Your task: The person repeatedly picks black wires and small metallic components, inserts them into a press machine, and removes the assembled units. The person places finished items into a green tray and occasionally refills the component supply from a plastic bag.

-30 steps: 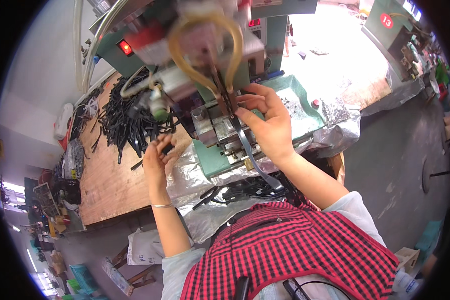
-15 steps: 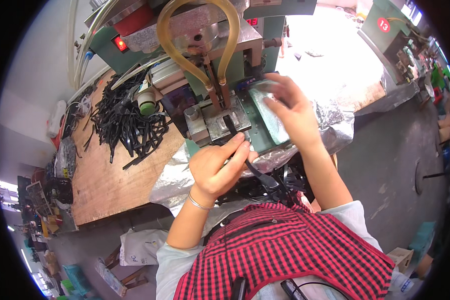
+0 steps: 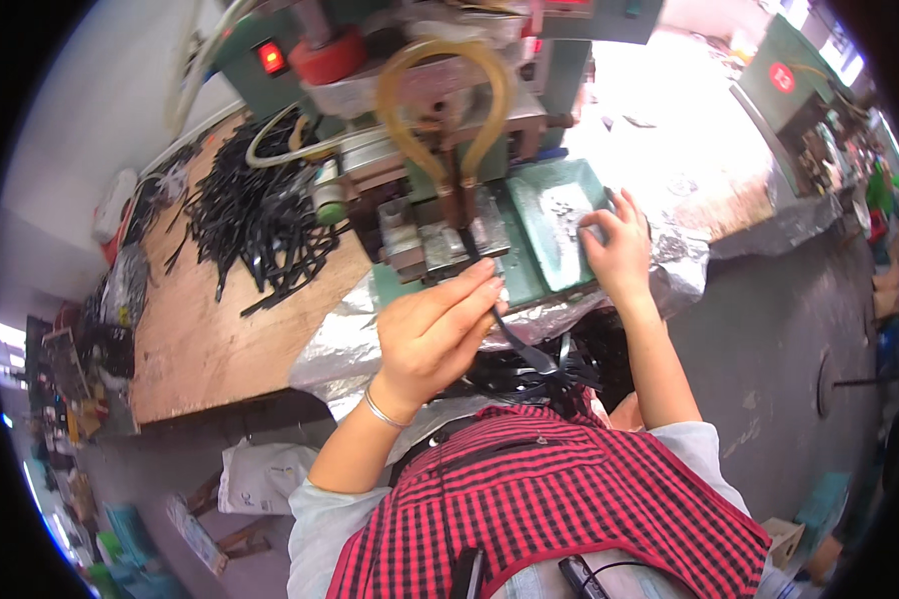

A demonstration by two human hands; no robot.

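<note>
Strap (image 3: 517, 344), black and ribbon-like, is pinched in the fingertips of the left hand (image 3: 425, 334), fingers closed together on it. Its far end is laid on the metal block (image 3: 438, 250), by the tips of two copper-coloured prongs (image 3: 452, 205); whether they're touching it can't be made out, too blurred. Its near end, wider, is left drooping toward the lap. Grip is taken just short of the block, probably so the end is kept lined up and steady while fingertips are kept clear of the prongs.

Right hand (image 3: 621, 250) is held at the right side of the green tray (image 3: 541, 225), thumb and index curled toward each other. Whether anything is pinched there can't be told. Small bits (image 3: 567, 210) are scattered on the tray floor. Tray is set just right of the block, likely for easy reach by that hand.

Heap of black strips (image 3: 260, 210) is piled on the wooden table (image 3: 200, 329), left side, apparently to be within left-hand reach. More dark strips (image 3: 577, 369) are bunched up front, near the checked apron (image 3: 529, 469). Foil (image 3: 332, 354) is spread along the table's front, maybe as surface protection. Yellowish tube (image 3: 386, 98) is looped down to the prongs, presumably as a supply line.
</note>
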